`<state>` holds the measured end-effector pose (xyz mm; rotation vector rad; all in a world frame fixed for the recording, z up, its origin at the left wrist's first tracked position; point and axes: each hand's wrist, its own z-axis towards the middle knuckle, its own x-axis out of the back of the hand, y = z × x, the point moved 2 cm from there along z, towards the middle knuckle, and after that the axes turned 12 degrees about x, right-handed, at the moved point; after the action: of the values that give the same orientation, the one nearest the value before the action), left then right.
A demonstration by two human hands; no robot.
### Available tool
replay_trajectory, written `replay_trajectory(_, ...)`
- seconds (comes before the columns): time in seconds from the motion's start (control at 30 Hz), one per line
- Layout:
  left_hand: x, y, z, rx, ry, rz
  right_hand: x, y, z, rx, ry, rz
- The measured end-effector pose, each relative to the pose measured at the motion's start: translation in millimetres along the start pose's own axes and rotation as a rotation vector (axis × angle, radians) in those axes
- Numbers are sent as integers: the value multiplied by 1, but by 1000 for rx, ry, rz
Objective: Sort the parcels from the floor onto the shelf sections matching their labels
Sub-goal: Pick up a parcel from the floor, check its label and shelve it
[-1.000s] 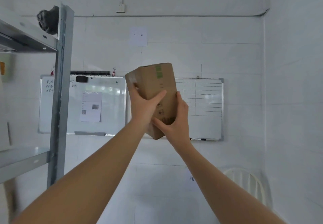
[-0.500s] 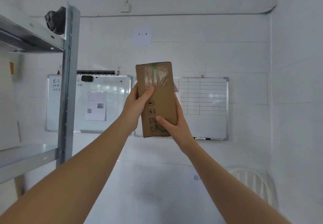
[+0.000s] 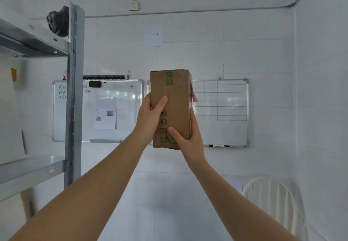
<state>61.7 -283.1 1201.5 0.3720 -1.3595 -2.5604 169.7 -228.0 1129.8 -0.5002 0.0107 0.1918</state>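
Parcel (image 3: 175, 107): brown corrugated cardboard, matt, slightly scuffed, printed with black handling symbols just beside the left thumb and a green mark beneath the right thumb; glossy clear tape over green print above the fingers. Shelf (image 3: 74, 94), well left of the fingers: galvanised metal, dull grey sheen, punched upright. Whiteboards (image 3: 222, 112) behind the fingers: glossy white surface catching reflections, brushed metal frames. Sheet (image 3: 105, 112) on the left board: matt paper. Wall sign (image 3: 154, 35) above the fingers: matt white paper. Chair (image 3: 273, 203) below right: smooth white plastic, slight gloss.
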Motion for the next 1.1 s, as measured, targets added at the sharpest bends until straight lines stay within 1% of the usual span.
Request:
replay_trajectory(0.07,-7,0,-3,-24,47,37,-1,2,-4,15,42,-46)
replay_trajectory(0.17,-17,-1,-8,-14,18,53,0,2,-8,66,80,-146)
replay_trajectory(0.3,-21,-3,-7,-2,74,131,3,-4,-10,151,50,-314)
replay_trajectory(0.4,-18,-8,-4,30,98,121,7,-5,-10,157,3,-352)
replay_trajectory(0.5,-10,-8,-5,57,99,74,13,-3,-11,103,-70,-242)
replay_trajectory(0.6,6,-7,-5,108,89,-20,26,-2,-6,41,-12,-140)
replay_trajectory(0.67,18,-9,-4,166,26,-59,38,1,1,-59,3,-139)
replay_trajectory(0.73,29,-12,-4,215,-68,-45,48,1,5,-160,-36,-63)
replay_trajectory(0.8,35,-14,-4,227,-151,-16,54,-4,8,-200,-111,-1)
replay_trajectory(0.93,43,-14,-6,233,-255,1,54,-10,14,-306,-232,131)
replay_trajectory(1.03,48,-15,-7,245,-341,25,52,-11,17,-359,-263,220)
replay_trajectory(1.1,51,-17,-7,253,-385,17,51,-11,17,-361,-274,269)
